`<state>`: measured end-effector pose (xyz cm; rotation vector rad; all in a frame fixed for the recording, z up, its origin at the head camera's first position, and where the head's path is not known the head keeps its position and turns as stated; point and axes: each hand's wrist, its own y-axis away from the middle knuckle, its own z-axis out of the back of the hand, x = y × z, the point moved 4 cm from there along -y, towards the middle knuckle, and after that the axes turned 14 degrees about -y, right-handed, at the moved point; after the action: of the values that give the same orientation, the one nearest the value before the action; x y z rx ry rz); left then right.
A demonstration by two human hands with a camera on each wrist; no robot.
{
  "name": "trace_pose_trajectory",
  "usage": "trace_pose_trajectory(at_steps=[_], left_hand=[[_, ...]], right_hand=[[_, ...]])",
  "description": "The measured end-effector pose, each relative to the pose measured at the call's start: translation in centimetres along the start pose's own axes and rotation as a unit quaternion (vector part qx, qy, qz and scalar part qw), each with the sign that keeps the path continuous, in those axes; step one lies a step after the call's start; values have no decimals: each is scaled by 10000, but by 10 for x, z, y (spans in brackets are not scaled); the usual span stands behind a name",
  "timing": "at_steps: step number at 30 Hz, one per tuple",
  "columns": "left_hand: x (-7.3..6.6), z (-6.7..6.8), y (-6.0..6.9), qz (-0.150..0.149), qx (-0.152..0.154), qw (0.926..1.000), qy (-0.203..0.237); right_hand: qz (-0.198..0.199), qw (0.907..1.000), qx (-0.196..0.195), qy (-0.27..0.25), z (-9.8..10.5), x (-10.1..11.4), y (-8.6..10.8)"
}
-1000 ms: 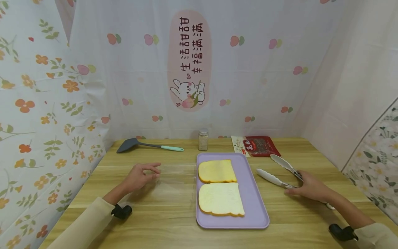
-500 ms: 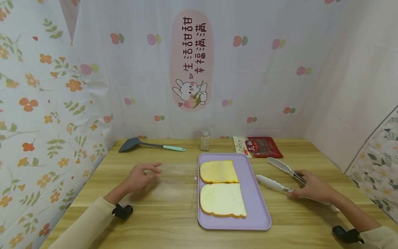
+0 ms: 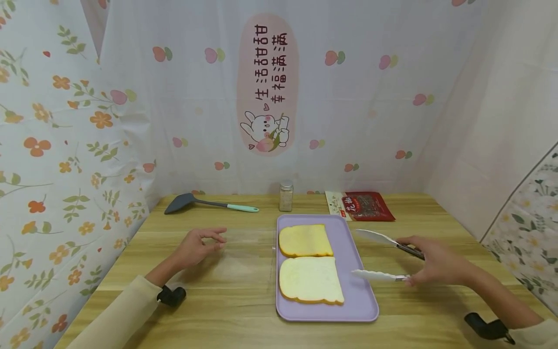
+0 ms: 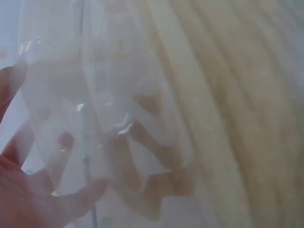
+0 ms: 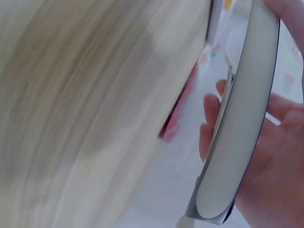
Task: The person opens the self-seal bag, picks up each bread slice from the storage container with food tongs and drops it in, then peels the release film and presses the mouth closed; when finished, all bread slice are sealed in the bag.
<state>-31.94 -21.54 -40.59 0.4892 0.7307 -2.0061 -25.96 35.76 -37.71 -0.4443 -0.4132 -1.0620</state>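
My right hand (image 3: 440, 261) grips a pair of kitchen tongs (image 3: 379, 276) with pale scalloped ends spread apart. Their lower tip hangs over the right rim of a lilac tray (image 3: 355, 295). On that tray lie two bread slices, a yellower slice (image 3: 305, 240) behind and a whiter slice (image 3: 310, 279) in front. In the right wrist view, fingers and thumb lie either side of the tongs' handle (image 5: 237, 123). My left hand (image 3: 198, 249) is at the left edge of a clear plastic box (image 3: 250, 254), fingers spread and slightly bent. Whether they touch it, I cannot tell.
Along the back of the wooden table (image 3: 218, 315) are a dark spatula (image 3: 209, 202) with a mint handle, a glass shaker jar (image 3: 286, 196) and a red spice packet (image 3: 366, 206). Patterned curtains (image 3: 362, 121) close off the back and sides.
My right hand has turned the tongs and raised them leftward, so their tips now reach the tray's right side. My left hand has stayed where it was.
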Motion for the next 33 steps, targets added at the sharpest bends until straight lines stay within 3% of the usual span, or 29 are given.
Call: trace_pose_trajectory(at_steps=[5, 13, 24, 33], left_hand=[[1, 1, 0, 27, 33, 10000, -35], [0, -1, -1, 37, 54, 10000, -16], [0, -3, 0, -41, 42, 10000, 18], [0, -3, -1, 30, 4, 10000, 14]], right_hand=[[340, 9987, 367, -35, -7, 18, -1], [241, 9930, 1053, -486, -17, 37, -3], [383, 9892, 1201, -742, -29, 39, -3], [312, 9897, 1242, -636, -32, 41, -6]])
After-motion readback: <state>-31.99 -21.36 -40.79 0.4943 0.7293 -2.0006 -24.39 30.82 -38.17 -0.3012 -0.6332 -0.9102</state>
